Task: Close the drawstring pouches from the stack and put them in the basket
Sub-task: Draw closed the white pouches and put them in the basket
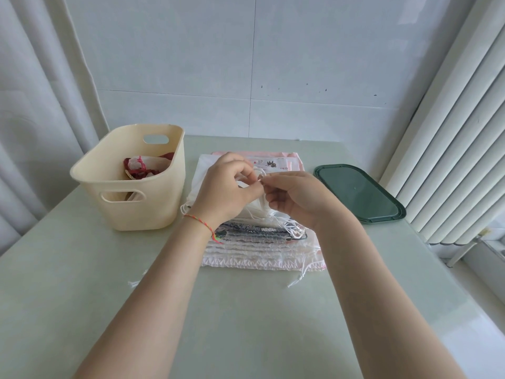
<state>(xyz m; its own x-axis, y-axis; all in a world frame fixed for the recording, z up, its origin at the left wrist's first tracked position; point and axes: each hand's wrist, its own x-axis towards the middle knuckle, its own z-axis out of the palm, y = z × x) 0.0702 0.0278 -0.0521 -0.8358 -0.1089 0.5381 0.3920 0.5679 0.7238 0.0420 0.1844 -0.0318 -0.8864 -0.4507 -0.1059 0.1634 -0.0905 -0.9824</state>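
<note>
pinching white cord [259, 174] over pouch stack [259, 242], both hands, basket [131, 212] left

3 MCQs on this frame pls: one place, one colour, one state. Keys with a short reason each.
1. The basket sits where relative to the pouch stack?
A. person's left
B. person's right
C. on top of it

2. Colour of the lid on the table?
A. cream
B. dark green
C. red

3. What are the hands doing?
A. resting flat
B. pinching a white drawstring
C. lifting the basket

Key: 1 A, it stands left of the stack. 2 B, green lid lies right of the stack. 3 B, left hand and right hand both pinch the cord above the stack.
</note>
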